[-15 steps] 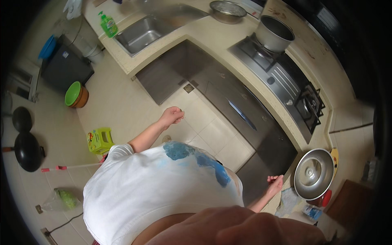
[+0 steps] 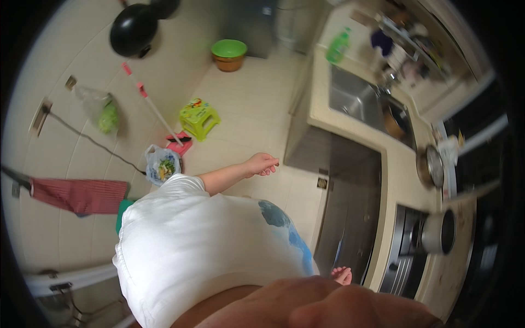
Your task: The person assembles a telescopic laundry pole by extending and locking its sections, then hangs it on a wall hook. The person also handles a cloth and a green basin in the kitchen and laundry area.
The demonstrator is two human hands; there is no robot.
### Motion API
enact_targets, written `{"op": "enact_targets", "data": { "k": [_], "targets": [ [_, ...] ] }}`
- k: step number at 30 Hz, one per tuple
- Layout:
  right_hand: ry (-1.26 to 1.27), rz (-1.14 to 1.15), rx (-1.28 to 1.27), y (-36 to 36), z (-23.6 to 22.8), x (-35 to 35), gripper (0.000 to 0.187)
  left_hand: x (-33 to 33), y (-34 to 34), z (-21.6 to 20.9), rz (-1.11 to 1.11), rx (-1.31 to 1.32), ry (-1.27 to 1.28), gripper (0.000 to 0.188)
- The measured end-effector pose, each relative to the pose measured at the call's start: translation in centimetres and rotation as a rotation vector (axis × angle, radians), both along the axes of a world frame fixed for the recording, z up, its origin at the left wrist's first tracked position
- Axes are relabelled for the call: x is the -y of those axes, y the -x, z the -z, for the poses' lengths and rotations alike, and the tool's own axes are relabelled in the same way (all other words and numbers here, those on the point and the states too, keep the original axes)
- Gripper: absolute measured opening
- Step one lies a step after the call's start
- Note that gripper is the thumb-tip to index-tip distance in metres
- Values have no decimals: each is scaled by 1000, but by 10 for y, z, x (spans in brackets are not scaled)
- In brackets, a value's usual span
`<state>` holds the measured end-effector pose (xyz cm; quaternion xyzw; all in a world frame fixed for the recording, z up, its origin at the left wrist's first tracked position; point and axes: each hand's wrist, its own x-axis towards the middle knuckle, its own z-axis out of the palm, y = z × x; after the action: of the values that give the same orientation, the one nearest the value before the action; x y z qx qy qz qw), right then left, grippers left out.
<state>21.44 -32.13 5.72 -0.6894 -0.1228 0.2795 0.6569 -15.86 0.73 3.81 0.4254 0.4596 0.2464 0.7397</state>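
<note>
My left hand [image 2: 261,164] hangs in the air over the tiled floor, its fingers curled in loosely and nothing seen in them. Ahead of it, apart, stands the corner of the L-shaped counter [image 2: 324,106] with dark cabinet doors [image 2: 358,186] below. My right hand [image 2: 342,275] is low beside those cabinets, partly hidden at the wrist; the fingers are bent but slightly apart, and it looks bare. Neither hand touches anything that I can see.
Leftward are a lime-green stool [image 2: 199,121], a pink dustpan [image 2: 179,143], a rubbish bag [image 2: 164,167] and a green basin [image 2: 229,48] on an orange one. Rightward, the counter bears a sink [image 2: 350,90], a soap bottle [image 2: 338,48], and a pot [image 2: 437,232] on the gas stove [image 2: 406,235].
My view and body have turned left: sink and stove now lie on the right, while the stool and rubbish bag show more. My right hand has come in closer to my body.
</note>
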Motion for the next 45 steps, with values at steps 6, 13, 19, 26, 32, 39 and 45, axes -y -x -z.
{"op": "enact_targets", "data": {
  "k": [6, 13, 19, 26, 32, 39, 45],
  "targets": [
    [16, -389, 74, 24, -5, 24, 20, 120, 77, 4, -298, 32, -15, 31],
    [112, -812, 96, 72, 3, -82, 17, 108, 136, 22, -539, 78, 30, 30],
    [233, -965, 157, 107, 1, -143, 17, 90, 163, 24, -685, 43, 47, 27],
    [238, -1132, 126, 83, 6, -184, 15, 101, 139, 25, -788, 91, 48, 22],
    [113, -1096, 169, 67, 18, -221, 26, 113, 128, 14, -825, 27, 79, 21],
    [134, -1227, 87, 85, 17, -282, 26, 108, 168, -5, -889, -216, -250, 21],
    [100, -1400, 43, 170, -14, -371, 24, 82, 255, -33, -1165, -229, -439, 24]
  ]
}}
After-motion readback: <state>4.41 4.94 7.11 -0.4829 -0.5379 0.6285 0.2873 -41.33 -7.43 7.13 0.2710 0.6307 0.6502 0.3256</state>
